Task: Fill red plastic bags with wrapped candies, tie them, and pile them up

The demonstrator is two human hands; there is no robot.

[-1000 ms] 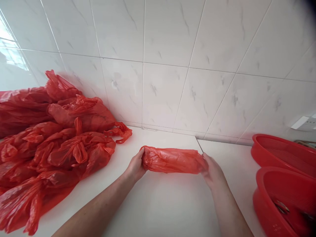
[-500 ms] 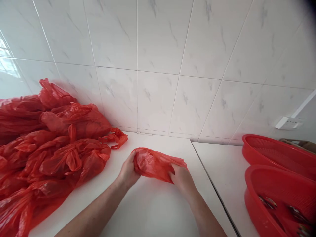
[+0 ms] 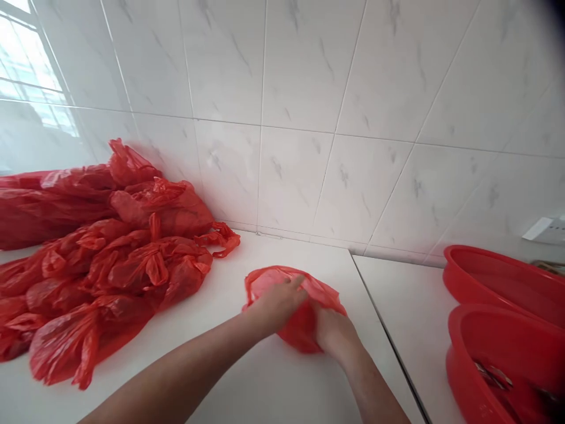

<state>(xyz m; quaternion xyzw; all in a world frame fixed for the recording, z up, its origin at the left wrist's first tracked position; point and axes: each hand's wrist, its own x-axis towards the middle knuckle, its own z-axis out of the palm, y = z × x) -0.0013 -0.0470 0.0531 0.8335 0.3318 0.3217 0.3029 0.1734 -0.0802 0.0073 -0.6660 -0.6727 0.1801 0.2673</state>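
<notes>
Red plastic bag [image 3: 303, 330] sits low over the table [image 3: 269, 391], the left hand [image 3: 273, 306] laid across it, the right hand [image 3: 333, 331] at its right side; whether either grip is clamped I cannot tell. Spread the thin plastic with soft fingertips, not nails, to avoid tearing. Blur and folds hide most fingers, contents of the nearer basket [image 3: 455, 365] look dim, and the bag pile [image 3: 128, 259] runs off the left edge

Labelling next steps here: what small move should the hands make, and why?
Probably move the left hand toward the left edge of the central red bag to help spread it: that hand reaches across the bag, the right hand is at its right side, and the bag looks rumpled. Blur hides the exact grip.
</notes>
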